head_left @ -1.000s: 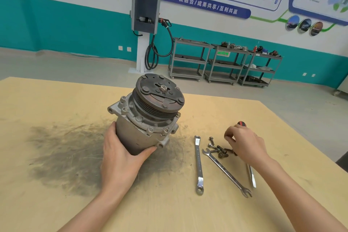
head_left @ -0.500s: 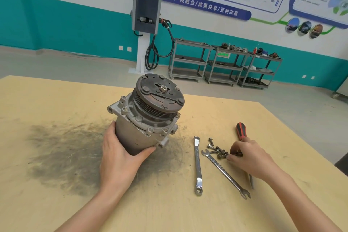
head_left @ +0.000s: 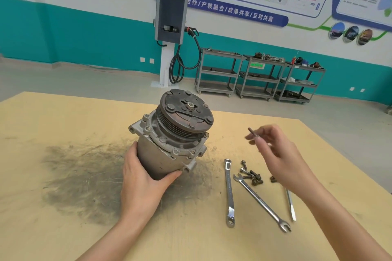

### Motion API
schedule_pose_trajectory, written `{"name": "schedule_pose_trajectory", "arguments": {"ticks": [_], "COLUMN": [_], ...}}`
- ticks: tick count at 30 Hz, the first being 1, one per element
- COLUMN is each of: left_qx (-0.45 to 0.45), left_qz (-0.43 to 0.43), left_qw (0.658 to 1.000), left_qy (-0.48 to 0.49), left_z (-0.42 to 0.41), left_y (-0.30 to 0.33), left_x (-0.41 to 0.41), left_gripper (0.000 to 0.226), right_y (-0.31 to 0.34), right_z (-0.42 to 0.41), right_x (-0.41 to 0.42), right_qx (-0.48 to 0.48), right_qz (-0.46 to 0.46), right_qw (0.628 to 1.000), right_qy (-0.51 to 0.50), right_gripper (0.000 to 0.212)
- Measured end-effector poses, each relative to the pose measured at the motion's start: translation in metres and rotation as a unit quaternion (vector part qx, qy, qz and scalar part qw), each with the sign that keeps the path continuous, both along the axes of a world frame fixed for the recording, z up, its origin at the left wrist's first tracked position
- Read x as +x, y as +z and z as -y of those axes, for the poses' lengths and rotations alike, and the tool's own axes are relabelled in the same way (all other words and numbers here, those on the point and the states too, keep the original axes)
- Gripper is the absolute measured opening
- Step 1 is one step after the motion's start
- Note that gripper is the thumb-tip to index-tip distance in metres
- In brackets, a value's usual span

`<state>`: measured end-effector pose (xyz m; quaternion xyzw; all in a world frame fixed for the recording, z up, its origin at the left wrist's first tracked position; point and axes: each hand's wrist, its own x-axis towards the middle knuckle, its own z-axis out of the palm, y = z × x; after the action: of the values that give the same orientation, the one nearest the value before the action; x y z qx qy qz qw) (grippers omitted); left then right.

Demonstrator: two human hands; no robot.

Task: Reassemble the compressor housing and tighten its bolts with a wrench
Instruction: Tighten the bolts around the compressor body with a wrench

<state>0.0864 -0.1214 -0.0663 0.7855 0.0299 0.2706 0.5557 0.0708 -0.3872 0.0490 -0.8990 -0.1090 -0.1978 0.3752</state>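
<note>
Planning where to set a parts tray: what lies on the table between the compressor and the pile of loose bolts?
In the head view, one silver ring spanner lies lengthwise between the grey metal compressor and the dark loose bolts.

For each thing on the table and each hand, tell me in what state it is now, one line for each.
Compressor: tilted, pulley end up, gripped at its body.
Left hand: grips the compressor body.
Right hand: raised above the table, pinches a bolt.
Bolt: held in the air by the fingers.
Loose bolts: lying in a small heap.
Ring wrench: lying flat, untouched.
Open-end wrench: lying flat, untouched.
Screwdriver: lying flat, partly hidden by the right arm.
</note>
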Motion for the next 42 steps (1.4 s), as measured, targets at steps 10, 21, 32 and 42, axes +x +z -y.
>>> {"name": "schedule_pose_trajectory", "arguments": {"ticks": [10,21,32,42], "left_qx": [0.005,-0.005,0.015,0.035], "left_qz": [-0.005,-0.009,-0.021,-0.021], "left_qw": [1.000,1.000,1.000,0.999], "left_qy": [-0.002,-0.010,-0.016,-0.015], "left_z": [0.001,0.000,0.000,-0.001], "left_y": [0.005,0.007,0.008,0.009], "left_x": [-0.004,-0.005,-0.006,-0.004], "left_gripper": [0.120,0.121,0.125,0.124], "right_y": [0.075,0.059,0.062,0.062], "right_z": [-0.169,-0.185,-0.160,-0.148], "right_x": [0.016,0.030,0.044,0.051], "right_qx": [0.008,-0.112,-0.145,-0.183], "right_qz": [0.015,0.056,0.097,0.115], "right_qw": [0.997,0.992,0.981,0.965], "right_qy": [0.080,0.005,0.088,0.145], "right_gripper": [0.010,0.003,0.012,0.012]}}
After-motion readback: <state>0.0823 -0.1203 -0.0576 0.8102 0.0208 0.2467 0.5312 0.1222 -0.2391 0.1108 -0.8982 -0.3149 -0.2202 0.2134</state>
